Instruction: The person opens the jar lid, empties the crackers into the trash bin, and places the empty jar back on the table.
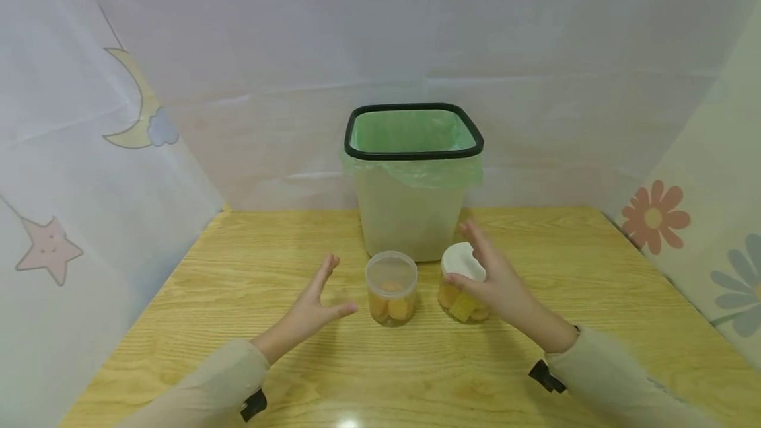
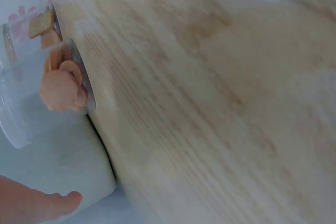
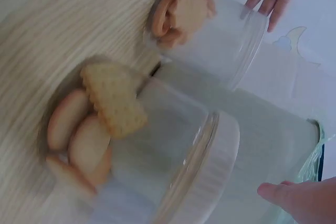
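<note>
A clear jar (image 1: 391,289) holding round orange-brown biscuits stands upright on the wooden table, its rim pale and translucent. To its left, my left hand (image 1: 306,316) hangs with fingers and thumb spread, apart from the jar. A second clear jar (image 1: 463,302) with a white lid (image 1: 462,260) stands to the right. Inside it are a square yellow cracker (image 3: 114,99) and several oval biscuits (image 3: 89,148). My right hand (image 1: 514,292) is beside this lidded jar, thumb and fingers spread, in front of part of the lid; it holds nothing.
Behind the jars stands a pale bin (image 1: 410,216) with a black rim (image 1: 414,155) and a green liner bag (image 1: 410,127). The wooden table (image 1: 368,375) meets printed cloth walls at the back and sides. Both sleeves carry black straps at the wrists.
</note>
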Demonstrator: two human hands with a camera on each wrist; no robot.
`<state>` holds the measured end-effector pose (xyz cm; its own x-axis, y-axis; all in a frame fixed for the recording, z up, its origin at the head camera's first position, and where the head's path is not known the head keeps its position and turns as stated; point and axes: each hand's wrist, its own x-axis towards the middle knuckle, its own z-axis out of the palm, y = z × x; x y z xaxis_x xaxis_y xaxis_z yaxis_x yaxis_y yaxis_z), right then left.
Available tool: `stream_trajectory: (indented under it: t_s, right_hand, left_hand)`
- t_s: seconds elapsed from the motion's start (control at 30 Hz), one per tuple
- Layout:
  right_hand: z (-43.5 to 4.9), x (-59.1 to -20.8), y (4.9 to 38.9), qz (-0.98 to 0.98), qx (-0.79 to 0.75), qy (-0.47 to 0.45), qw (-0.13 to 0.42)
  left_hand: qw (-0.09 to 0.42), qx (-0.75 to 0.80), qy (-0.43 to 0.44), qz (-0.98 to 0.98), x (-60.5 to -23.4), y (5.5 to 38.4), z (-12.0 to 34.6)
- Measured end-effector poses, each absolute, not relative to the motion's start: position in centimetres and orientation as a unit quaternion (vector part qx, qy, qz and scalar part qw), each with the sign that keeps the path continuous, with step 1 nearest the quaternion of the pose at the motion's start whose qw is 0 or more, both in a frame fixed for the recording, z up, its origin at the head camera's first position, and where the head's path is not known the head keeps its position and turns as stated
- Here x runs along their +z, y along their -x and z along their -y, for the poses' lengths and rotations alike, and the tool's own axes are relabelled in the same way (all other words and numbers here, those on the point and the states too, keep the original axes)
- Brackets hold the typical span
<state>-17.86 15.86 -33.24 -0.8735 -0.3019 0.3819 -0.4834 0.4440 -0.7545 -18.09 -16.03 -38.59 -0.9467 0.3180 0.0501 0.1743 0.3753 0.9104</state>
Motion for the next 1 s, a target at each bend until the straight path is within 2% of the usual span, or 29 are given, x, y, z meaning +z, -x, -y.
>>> stream_trajectory:
  t_s: [0.2,0.5,0.7,1.0]
  right_hand:
    - [-14.1,-34.3,17.3,0.827,0.508,-0.230,0.071]
    - [-11.7,-36.0,17.5,0.808,0.540,-0.228,0.058]
    - [-10.3,-36.9,17.6,0.807,0.551,-0.211,0.021]
    - [-9.0,-37.3,18.3,0.806,0.561,-0.187,-0.001]
  left_hand:
    - [0.097,0.561,-0.143,-0.809,-39.2,18.0,15.7]
    - [0.111,0.586,-0.135,-0.791,-39.5,17.9,14.8]
    - [0.136,0.588,-0.146,-0.784,-40.1,18.0,14.4]
    - [0.129,0.571,-0.165,-0.794,-40.3,19.2,14.0]
